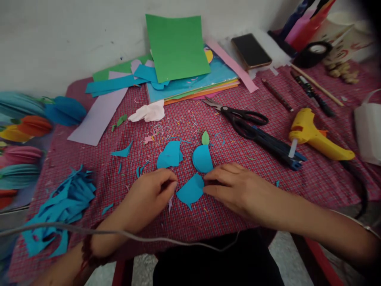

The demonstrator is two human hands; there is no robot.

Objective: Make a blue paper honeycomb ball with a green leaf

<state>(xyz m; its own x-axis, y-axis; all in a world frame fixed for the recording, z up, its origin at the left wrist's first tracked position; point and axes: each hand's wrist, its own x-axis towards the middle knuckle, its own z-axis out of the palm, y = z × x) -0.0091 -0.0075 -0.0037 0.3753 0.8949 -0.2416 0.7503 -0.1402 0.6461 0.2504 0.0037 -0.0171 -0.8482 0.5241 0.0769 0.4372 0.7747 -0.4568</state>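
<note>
Three groups of blue paper cutouts lie in front of me: an upper-left blue piece (169, 154), a rounded blue piece (203, 158) beneath a small green paper leaf (205, 138), and a lower blue piece (191, 190) with a pointed edge. My left hand (153, 190) rests left of the lower piece, thumb and forefinger curled together; whatever they may pinch is hidden. From the right, my right hand (238, 186) reaches in with fingers stretched and apart. Its fingertips are at the edges of the rounded and lower pieces.
Blue scraps (64, 202) are heaped at left, by folded paper ornaments (22, 159). Scissors (238, 117), a yellow glue gun (318, 137) and a phone (251, 50) lie to the right. Behind, a green sheet (178, 47) tops stacked paper. A cable (125, 234) crosses the near edge.
</note>
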